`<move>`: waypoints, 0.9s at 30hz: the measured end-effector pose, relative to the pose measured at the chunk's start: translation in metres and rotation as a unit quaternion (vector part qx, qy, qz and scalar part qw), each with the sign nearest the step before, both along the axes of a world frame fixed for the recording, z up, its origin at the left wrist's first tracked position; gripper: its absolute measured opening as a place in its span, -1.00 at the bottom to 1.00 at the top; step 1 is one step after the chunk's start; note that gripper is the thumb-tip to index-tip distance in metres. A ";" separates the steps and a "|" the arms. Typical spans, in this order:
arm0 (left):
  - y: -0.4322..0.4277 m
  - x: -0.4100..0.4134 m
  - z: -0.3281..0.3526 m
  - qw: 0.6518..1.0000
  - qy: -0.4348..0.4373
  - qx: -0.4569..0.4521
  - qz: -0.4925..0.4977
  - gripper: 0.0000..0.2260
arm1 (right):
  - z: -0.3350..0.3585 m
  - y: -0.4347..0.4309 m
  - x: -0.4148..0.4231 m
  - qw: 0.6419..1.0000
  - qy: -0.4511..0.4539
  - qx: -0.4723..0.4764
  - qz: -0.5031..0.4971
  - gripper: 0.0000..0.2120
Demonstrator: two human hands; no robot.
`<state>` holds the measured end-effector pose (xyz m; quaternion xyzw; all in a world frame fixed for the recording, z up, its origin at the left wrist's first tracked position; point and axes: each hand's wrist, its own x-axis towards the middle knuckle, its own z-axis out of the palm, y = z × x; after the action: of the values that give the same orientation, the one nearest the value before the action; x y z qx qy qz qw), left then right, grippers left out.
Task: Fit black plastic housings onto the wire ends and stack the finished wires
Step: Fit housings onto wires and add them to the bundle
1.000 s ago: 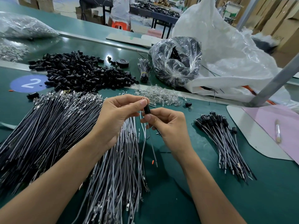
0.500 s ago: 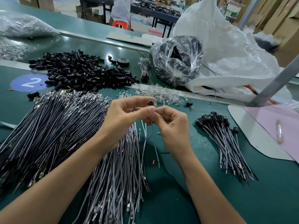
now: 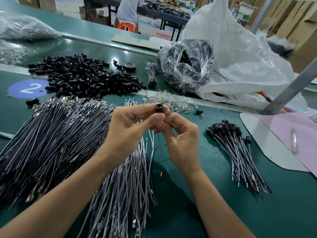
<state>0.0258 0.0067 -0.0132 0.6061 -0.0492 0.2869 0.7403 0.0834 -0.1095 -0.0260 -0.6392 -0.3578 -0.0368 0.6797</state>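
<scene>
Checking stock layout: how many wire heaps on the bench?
4: dark heap left, grey heap centre, finished stack right, banded bundle at back. More may be hidden.

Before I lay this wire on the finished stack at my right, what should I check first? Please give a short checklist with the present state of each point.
1. Grip on the black housing: ok. The left hand pinches it, and the right hand holds the wires just below.
2. Wire ends fully seated: cannot tell. Fingers hide the joint.
3. Hanging wires free of the grey wire pile: cannot tell. They overlap it in this view.
4. Way to the finished stack: ok. Only bare green table lies between.
5. Stack orderly, housings at one end: ok.
</scene>
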 end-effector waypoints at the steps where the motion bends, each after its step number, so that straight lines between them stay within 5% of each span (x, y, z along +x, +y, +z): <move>1: 0.000 0.000 0.000 1.000 -0.002 -0.001 0.004 -0.81 | -0.001 0.001 0.000 1.000 0.001 0.004 0.002 -0.93; 27: 0.004 -0.003 0.002 0.997 0.005 0.069 0.042 -0.82 | 0.002 -0.002 -0.004 0.998 -0.056 -0.004 -0.042 -0.84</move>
<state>0.0229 0.0103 -0.0109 0.6589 -0.0395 0.3108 0.6838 0.0793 -0.1113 -0.0238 -0.6533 -0.3679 -0.0999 0.6541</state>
